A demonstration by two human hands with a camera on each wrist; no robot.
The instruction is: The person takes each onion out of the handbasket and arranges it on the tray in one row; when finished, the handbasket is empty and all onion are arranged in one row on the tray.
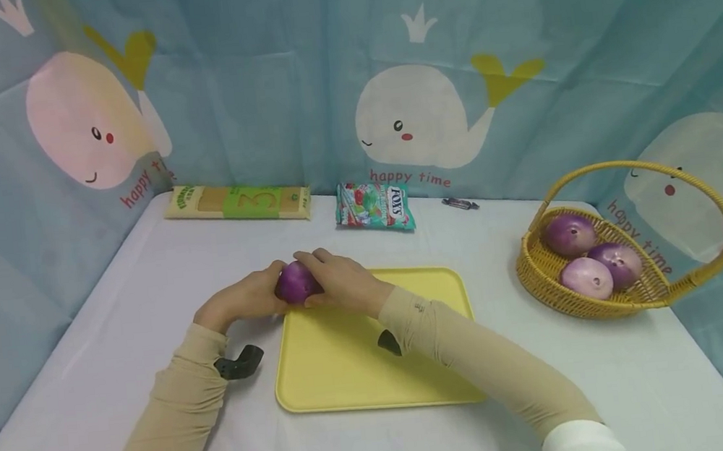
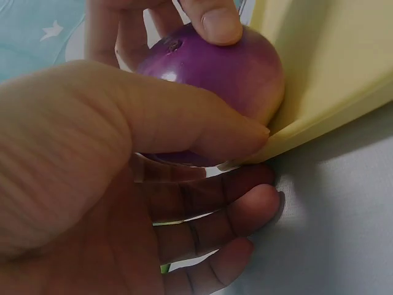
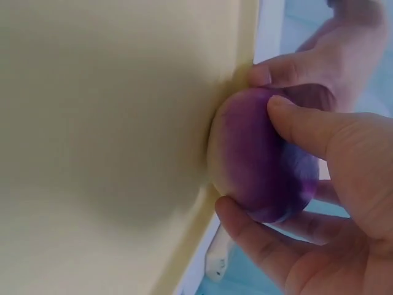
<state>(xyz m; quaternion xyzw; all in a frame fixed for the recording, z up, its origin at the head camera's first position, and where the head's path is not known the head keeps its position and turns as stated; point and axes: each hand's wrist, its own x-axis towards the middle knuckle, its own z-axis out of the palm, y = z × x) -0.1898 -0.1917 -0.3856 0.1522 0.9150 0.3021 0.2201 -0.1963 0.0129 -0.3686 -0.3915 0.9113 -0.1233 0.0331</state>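
A glossy, round purple fruit (image 1: pixel 295 283) with a paler yellowish end is held between both hands at the far left corner of the yellow tray (image 1: pixel 377 387). My left hand (image 1: pixel 247 294) grips it from the left, its thumb laid along the side in the left wrist view. From the right, my right hand (image 1: pixel 343 278) holds it with thumb and fingers on opposite sides, as the right wrist view shows. A small dark scar marks the fruit's (image 2: pixel 215 74) skin. Its pale end sits right at the tray's rim.
A wicker basket (image 1: pixel 540 284) with a tall handle stands at the right, holding 3 similar purple fruits. Along the back lie a packet of noodles (image 1: pixel 238 203), a teal candy bag (image 1: pixel 374 206) and a small wrapped candy (image 1: pixel 460 203). A whale-print curtain (image 1: pixel 294 65) hangs behind the white table.
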